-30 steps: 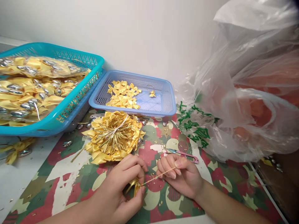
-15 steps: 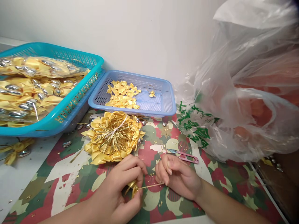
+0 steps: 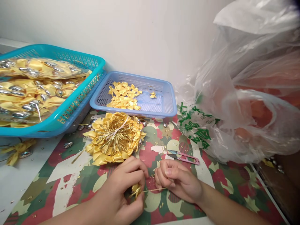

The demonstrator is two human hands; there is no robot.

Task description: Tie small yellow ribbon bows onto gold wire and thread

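Observation:
My left hand (image 3: 127, 190) is closed around a small yellow ribbon bow (image 3: 136, 190), mostly hidden by the fingers. From the bow a thin gold cord (image 3: 153, 190) runs taut to my right hand (image 3: 177, 178), whose fingers are curled tightly on its other end. Just beyond the left hand lies a bundle of yellow ribbon bows (image 3: 114, 137), their gold cords gathered in the middle under a pale tie. Pink-handled thread snips (image 3: 184, 157) rest on the patterned paper behind the right hand.
A blue basket (image 3: 164, 113) with loose yellow bows stands at the back. Left of it, a larger turquoise basket (image 3: 98, 67) holds bagged bows with silver beads. Plastic bags (image 3: 234, 103) fill the right side. Silver beads (image 3: 68, 145) and gold scraps dot the patterned paper (image 3: 93, 184).
The fingers of my right hand have curled in more tightly on the cord. The bow has turned a little in my left hand, and the cord stays stretched between both hands.

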